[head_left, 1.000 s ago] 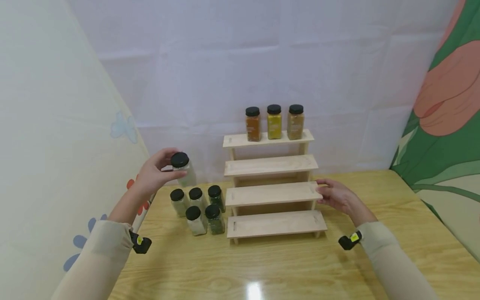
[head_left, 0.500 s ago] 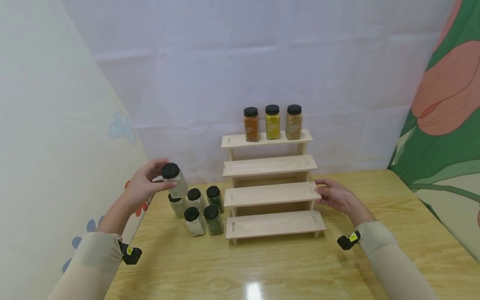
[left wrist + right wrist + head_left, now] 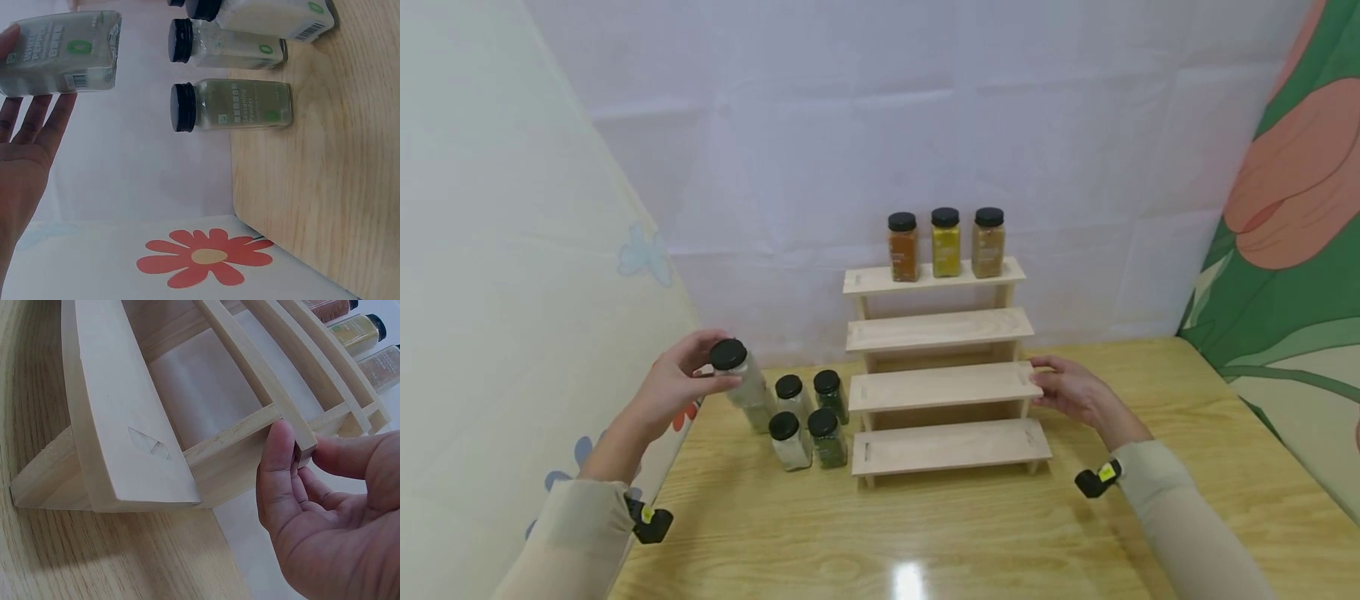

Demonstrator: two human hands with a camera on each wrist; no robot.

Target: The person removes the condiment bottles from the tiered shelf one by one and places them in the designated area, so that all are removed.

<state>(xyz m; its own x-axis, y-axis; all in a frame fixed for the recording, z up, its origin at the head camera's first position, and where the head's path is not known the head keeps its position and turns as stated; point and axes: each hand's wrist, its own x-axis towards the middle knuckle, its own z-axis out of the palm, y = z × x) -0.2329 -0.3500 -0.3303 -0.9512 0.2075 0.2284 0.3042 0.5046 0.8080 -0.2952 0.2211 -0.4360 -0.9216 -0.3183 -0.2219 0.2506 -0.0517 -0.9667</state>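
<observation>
L hand (image 3: 673, 385) was up off the table, gripping a white-powder spice jar (image 3: 741, 379) w/ black lid; thumb on the near side, fingers round the far side. Left wrist view showed the fingers fairly straight along the glass, label reading "white pepper" or close, print too small to be sure. Jar was tilted a little, held in the air just over the back-left jar of the cluster.

Right below and to the right of that hand stood the jar cluster (image 3: 808, 417) on the wooden table (image 3: 970, 533): pale-powder jars on the hand's side and green-herb jars on the far side from it, all capped black, upright, touching or nearly so. One jar was mostly hidden behind the held one; contents hard to tell.

R hand (image 3: 1071, 392) pinched the right end of the stepped rack's (image 3: 943, 387) third shelf from the top; thumb on the shelf's end, fingers curled under, per the right wrist view. That shelf and the ones directly above and below the hand held nothing.

Up and away from the R hand, on the top step: three upright jars, orange-red powder (image 3: 903, 247), yellow powder (image 3: 946, 243), brown powder (image 3: 988, 243), side by side, black lids.
</observation>
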